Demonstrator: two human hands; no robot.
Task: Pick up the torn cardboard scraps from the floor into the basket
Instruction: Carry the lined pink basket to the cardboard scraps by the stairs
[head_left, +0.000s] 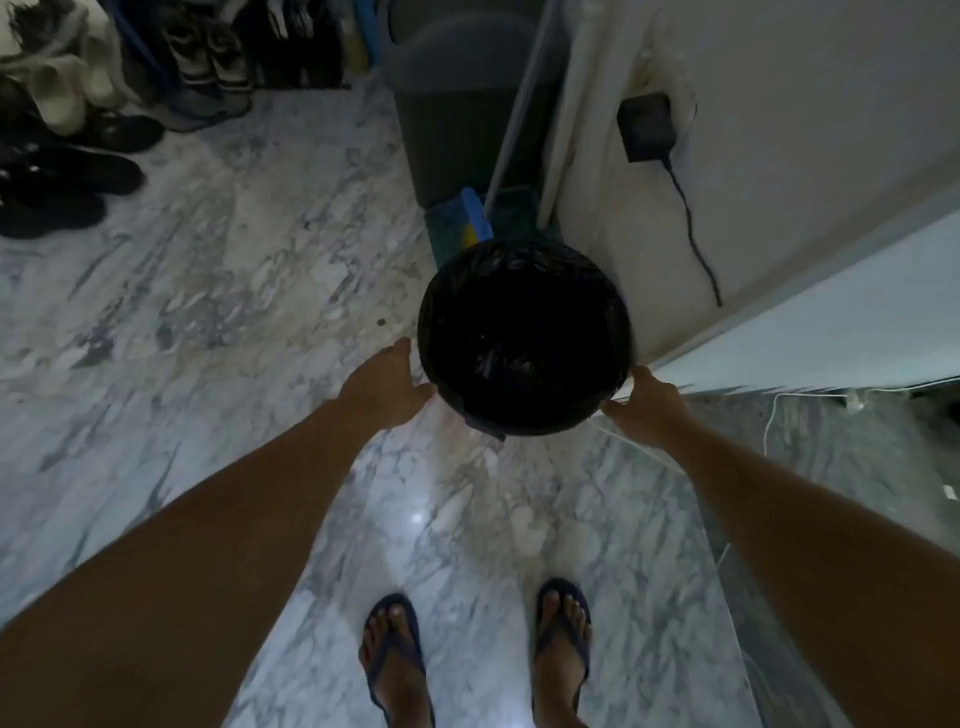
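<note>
A round basket (597, 275) lined with a black plastic bag is in the middle of the head view, just above the marble floor (234, 270). My left hand (387, 387) grips its left side and my right hand (647, 408) grips its right side, thumbs towards me. The inside of the basket is dark, and I cannot make out what lies in it. No cardboard scraps show on the floor here.
A tall grey bin (452, 104) and a blue dustpan (467, 223) with a long handle stand just behind the basket. Shoes (62, 156) crowd the far left. A white wall carries a black adapter (647, 127) and cable. My feet in flip-flops (395, 660) stand below.
</note>
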